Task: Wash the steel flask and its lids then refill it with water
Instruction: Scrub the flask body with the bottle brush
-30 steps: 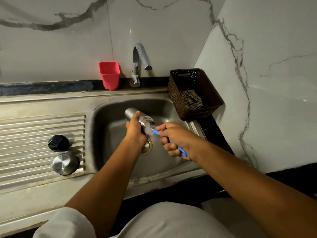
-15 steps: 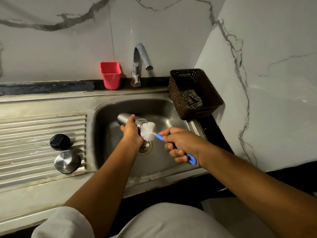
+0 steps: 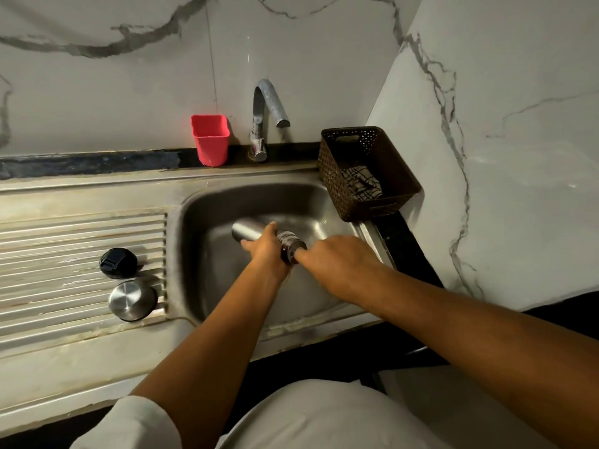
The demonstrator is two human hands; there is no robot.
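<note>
Marble walls (image 3: 97,92) close in a steel sink (image 3: 207,254). Over its basin the left hand (image 3: 265,246) grips the steel flask (image 3: 248,230) around the middle, fingers curled round the body. The flask lies almost level, its long axis going from back-left to front-right, and the open mouth points at the right hand (image 3: 337,264), which touches the rim. Those fingers are turned under, so I cannot tell if they hold something. The black lid (image 3: 118,262) and steel lid (image 3: 133,299) rest on the draining board (image 3: 48,241), well apart to the left.
</note>
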